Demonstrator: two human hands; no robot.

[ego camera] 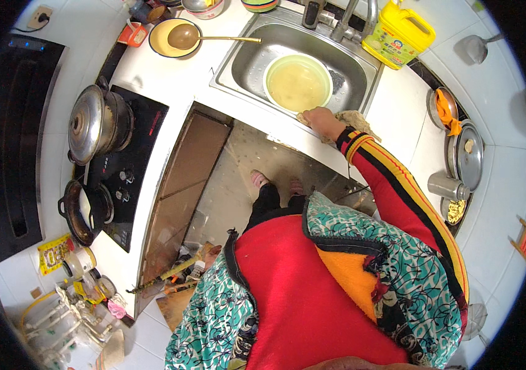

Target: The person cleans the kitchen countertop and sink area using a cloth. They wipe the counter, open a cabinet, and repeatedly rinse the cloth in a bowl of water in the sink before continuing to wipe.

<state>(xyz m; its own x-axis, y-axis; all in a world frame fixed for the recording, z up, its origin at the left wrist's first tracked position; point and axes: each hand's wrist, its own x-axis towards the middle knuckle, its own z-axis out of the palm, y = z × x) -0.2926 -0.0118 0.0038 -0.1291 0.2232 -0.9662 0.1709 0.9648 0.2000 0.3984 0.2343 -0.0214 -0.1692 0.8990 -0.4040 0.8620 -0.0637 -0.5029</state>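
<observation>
My right hand (322, 121) is closed on a crumpled beige cloth (354, 122) at the front edge of the sink. Just beyond it, a pale green basin (298, 83) of cloudy yellowish liquid stands in the steel sink (250, 60). Low on the left, my left hand (213, 257) shows only in part beside my patterned garment. A thin yellowish stick (175, 271) runs out from near it; whether the fingers hold it cannot be told. A ladle (184, 37) lies across an enamel bowl (157, 42) left of the sink, its handle reaching over the sink rim.
A lidded pot (88, 124) and a black pan (77, 212) sit on the cooktop (145, 138) at left. A yellow jug (399, 37) stands behind the sink. Pot lids (470, 157) and a steel flask (448, 186) are at right. An open cabinet door (189, 162) hangs below the counter.
</observation>
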